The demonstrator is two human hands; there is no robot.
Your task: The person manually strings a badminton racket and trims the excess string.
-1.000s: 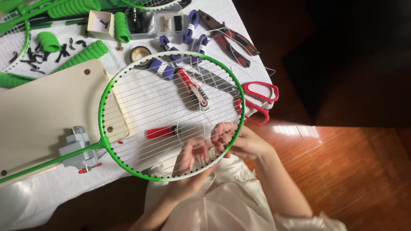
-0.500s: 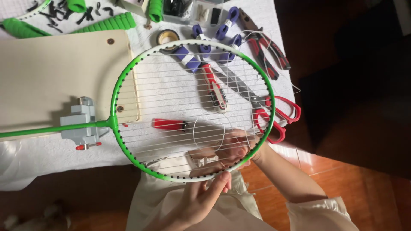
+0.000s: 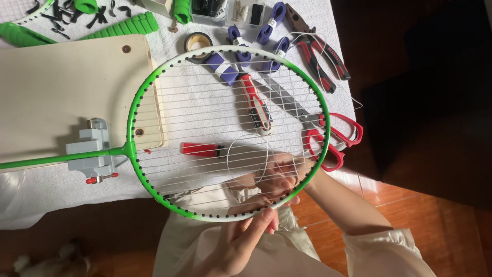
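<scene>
The green badminton racket (image 3: 134, 105) lies over the table (image 3: 51, 190), shaft in a grey clamp (image 3: 92, 154). My right hand (image 3: 287, 177) pinches the loose white string (image 3: 248, 159) beneath the strings; my left hand (image 3: 241, 241) holds the frame's near rim. Red scissors (image 3: 333, 141) lie just beside.

Bare hands and forearms, cream satin clothing

The left hand (image 3: 241, 238) and the right hand (image 3: 279, 179) are bare, with no rings, gloves or watch showing, and both forearms are uncovered. On the right arm a loose sleeve (image 3: 384, 249) of glossy cream-white fabric is pushed up and bunched into soft folds. The same shiny, pale fabric covers the lap and body (image 3: 200, 246), falling in smooth creases that catch the light. The fingernails look short and unpainted.
</scene>
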